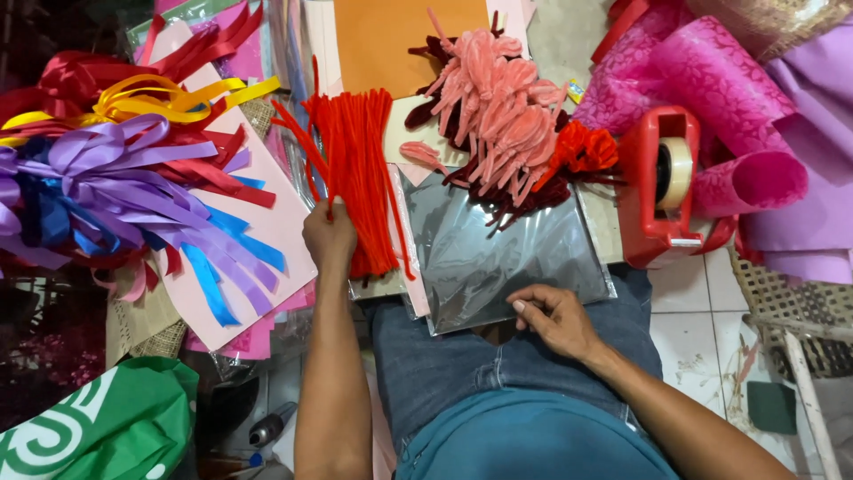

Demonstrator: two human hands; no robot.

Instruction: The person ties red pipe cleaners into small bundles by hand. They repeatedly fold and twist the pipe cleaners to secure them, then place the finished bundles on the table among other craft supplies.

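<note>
My left hand (pixel 329 236) reaches into a bundle of red pipe cleaners (pixel 360 169) and pinches one or a few at its left edge. My right hand (pixel 555 316) rests with curled fingers on the lower edge of a clear plastic sleeve (pixel 498 253) that lies across my lap. Beyond the sleeve sits a heap of pink and dark red pipe cleaner pieces (pixel 498 111), with an orange-red pipe cleaner flower (pixel 586 151) at its right side.
A red tape dispenser (pixel 662 187) stands at the right beside pink wrapping paper rolls (pixel 720 80). Purple, blue, yellow and red ribbons (pixel 115 178) are piled at the left over pink card. An orange sheet (pixel 391 40) lies at the back. A green bag (pixel 107 427) sits lower left.
</note>
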